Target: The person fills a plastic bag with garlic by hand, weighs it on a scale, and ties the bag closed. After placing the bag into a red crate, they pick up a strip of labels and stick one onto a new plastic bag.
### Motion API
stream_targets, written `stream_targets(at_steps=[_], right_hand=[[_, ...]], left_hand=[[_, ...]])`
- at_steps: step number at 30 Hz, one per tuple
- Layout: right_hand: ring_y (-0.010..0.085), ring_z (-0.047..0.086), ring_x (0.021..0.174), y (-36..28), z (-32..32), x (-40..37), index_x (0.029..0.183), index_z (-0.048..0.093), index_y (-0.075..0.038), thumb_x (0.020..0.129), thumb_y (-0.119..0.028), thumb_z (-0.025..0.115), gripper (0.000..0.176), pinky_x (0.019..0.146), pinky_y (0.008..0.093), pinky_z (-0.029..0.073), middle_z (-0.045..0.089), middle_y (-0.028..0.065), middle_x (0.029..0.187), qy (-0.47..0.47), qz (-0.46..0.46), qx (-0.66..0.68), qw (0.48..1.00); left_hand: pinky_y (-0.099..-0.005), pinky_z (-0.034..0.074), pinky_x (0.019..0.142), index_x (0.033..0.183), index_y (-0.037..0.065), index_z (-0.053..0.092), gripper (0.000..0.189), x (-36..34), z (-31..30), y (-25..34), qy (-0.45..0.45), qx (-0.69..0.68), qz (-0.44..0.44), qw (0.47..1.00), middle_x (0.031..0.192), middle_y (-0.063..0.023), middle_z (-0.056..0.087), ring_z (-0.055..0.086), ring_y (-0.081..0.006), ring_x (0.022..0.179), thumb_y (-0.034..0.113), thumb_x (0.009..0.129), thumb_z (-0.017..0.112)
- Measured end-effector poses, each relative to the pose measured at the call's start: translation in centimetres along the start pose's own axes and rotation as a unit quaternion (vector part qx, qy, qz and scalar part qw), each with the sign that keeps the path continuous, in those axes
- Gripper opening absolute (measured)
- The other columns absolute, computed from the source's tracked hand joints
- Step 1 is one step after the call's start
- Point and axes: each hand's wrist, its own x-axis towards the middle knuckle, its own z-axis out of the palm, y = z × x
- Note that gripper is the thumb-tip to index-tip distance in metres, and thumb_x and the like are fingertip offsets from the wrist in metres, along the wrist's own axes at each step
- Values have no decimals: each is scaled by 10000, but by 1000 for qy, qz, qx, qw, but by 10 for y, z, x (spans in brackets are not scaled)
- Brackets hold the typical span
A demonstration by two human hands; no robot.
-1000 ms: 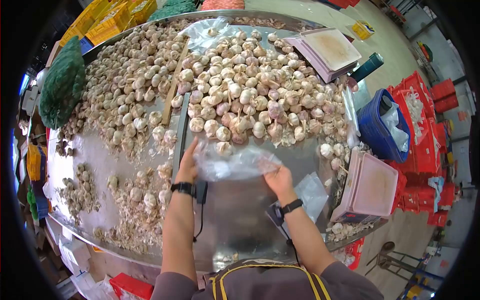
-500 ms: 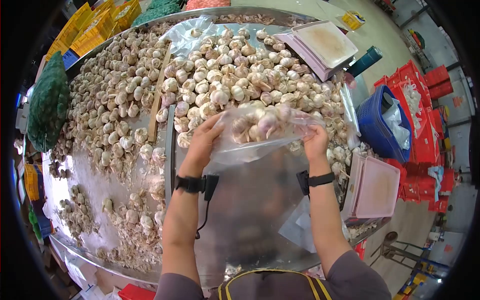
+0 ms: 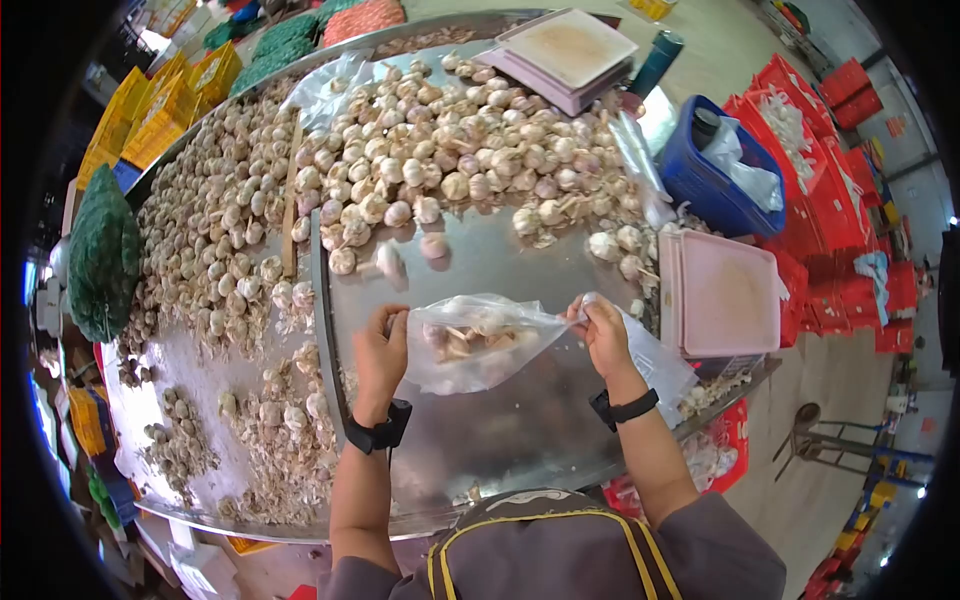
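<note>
Between my hands is a clear plastic bag [image 3: 480, 343] with several garlic bulbs inside, above the metal table. My left hand [image 3: 382, 352] pinches the bag's left edge. At the other end, my right hand [image 3: 600, 330] grips a gathered, twisted corner of the plastic. Two blurred garlic bulbs [image 3: 433, 246] lie on the metal just beyond the bag. Farther back spreads a large heap of garlic [image 3: 440, 150]. Under and beside my right hand lies another flat plastic bag [image 3: 655, 360].
A pink scale [image 3: 722, 295] stands at the right, another scale [image 3: 570, 50] at the back. A blue basket [image 3: 722, 170] holds plastic bags. A wooden strip [image 3: 291, 200] and a metal edge divide off more garlic at left, beside a green net sack [image 3: 103, 255].
The bag has come back toward my body, away from the heap, and its right end is now drawn together. Two bulbs now show loose on the metal. The head view has shifted.
</note>
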Motion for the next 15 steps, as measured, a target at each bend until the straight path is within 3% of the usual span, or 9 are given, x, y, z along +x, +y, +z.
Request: stream_targets(at_steps=[5,8,11,15], right_hand=[[105,604,773,-45,-34,-5,943,574,-60,979,-241,482,206,691,238,499,606,33,851,75,-138,-31,987],[141,629,725,-100,-70,-21,938,563,-47,981,-265,477,239,682,314,549,619,56,814,142,-181,42,972],[182,646,737,-167,-110,-39,962,559,-52,974,-252,481,215,692,352,560,634,81,831,183,-258,92,944],[205,651,767,-232,-181,-64,1002,552,-58,966,-231,484,189,707,374,560,644,100,862,197,-362,113,904]], left_hand=[[-197,387,584,960,9,636,88,0,24,74,-14,-105,72,992,744,27,594,485,-36,673,54,892,602],[-191,249,521,960,20,639,81,-8,50,131,-42,-190,129,972,662,81,434,342,-19,597,45,900,591],[-202,207,515,969,27,638,85,-4,90,193,-59,-227,183,955,654,87,380,301,-19,588,45,905,585],[-197,236,515,989,34,634,93,4,171,253,-95,-302,245,916,648,80,429,320,-20,584,63,915,586]])
